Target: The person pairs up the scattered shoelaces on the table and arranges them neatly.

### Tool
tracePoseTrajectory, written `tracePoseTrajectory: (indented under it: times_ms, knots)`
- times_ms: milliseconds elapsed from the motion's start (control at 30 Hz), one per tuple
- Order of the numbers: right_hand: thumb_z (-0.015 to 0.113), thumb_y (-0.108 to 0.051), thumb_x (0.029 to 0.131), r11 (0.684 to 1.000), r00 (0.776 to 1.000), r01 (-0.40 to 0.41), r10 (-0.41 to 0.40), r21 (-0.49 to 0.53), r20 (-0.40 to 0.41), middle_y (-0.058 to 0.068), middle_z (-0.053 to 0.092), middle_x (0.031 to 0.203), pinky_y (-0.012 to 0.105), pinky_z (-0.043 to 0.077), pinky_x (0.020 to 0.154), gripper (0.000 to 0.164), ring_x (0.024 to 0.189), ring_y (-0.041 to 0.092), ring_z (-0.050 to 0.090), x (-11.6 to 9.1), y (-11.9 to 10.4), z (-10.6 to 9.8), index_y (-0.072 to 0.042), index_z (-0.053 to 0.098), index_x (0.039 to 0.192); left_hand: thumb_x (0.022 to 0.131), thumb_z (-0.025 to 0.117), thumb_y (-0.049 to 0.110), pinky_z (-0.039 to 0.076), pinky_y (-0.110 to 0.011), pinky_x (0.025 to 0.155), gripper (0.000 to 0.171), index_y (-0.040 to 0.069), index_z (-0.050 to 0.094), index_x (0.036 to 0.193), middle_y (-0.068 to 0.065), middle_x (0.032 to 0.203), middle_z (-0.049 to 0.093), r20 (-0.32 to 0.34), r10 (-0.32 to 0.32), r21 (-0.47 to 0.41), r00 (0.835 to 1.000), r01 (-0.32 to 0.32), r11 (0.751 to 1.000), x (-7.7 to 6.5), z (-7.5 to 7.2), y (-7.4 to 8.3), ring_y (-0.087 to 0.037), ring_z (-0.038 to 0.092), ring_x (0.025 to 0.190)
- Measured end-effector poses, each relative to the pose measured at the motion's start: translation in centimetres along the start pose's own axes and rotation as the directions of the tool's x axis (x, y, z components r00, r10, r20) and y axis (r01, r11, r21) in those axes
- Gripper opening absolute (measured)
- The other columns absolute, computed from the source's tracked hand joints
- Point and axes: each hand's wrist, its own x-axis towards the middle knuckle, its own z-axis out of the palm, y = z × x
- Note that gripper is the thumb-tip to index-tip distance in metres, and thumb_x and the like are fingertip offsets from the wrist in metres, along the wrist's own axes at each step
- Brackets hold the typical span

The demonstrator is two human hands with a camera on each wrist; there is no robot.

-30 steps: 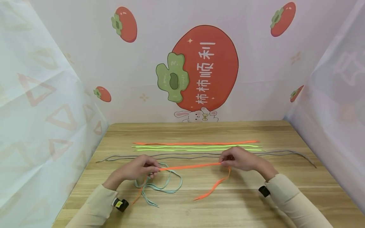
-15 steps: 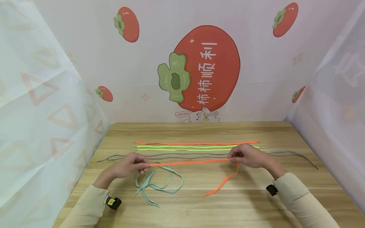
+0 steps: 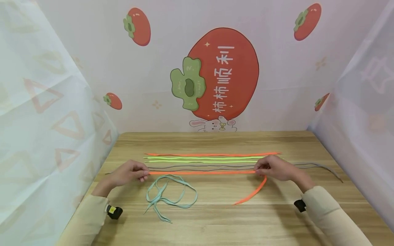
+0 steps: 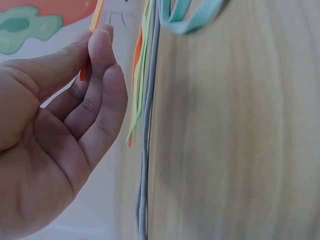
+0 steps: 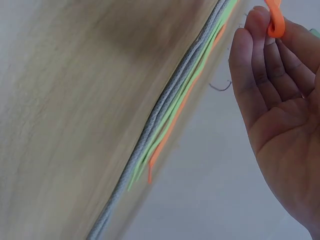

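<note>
An orange shoelace (image 3: 200, 173) is stretched straight between both hands in the head view. My left hand (image 3: 131, 172) pinches one end of it between thumb and fingertips; in the left wrist view a short orange tip shows below the pinch. My right hand (image 3: 274, 167) pinches the lace farther along, and its loose tail hangs down and curves toward the near left. A tangled mint-green shoelace (image 3: 187, 206) lies on the table just nearer than the taut lace. Beyond the taut lace run grey shoelaces (image 3: 317, 165), partly hidden behind the hands.
Farther back, two yellow-green shoelaces (image 3: 197, 158) and another orange shoelace (image 3: 212, 154) lie straight, side by side across the wooden table (image 3: 215, 225). A white printed sheet (image 3: 277, 102) stands behind the table's back edge, with more sheets at both sides.
My hands have moved apart, left hand to the left and right hand to the right, so the taut orange stretch is longer and farther back. Its tail past the right hand shifted right.
</note>
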Motion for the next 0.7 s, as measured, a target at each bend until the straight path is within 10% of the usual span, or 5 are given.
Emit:
tracePoseTrajectory:
  times_ms: [700]
  knots:
    - [0.066,-0.010,0.105,0.990,0.991,-0.122,0.126,0.070,-0.051,0.007,0.074,0.092,0.027,0.059,0.071,0.013,0.080,0.009,0.067,-2.2,4.8,-1.9,-0.002,0.076,0.102,0.107,0.063,0.014,0.063,-0.032,0.075,0.027,-0.012,0.072,0.111,-0.018,0.094,0.073,-0.016,-0.187,0.020,0.982,0.188,0.982,0.8,-4.9,-1.1,-0.014,0.070,0.080]
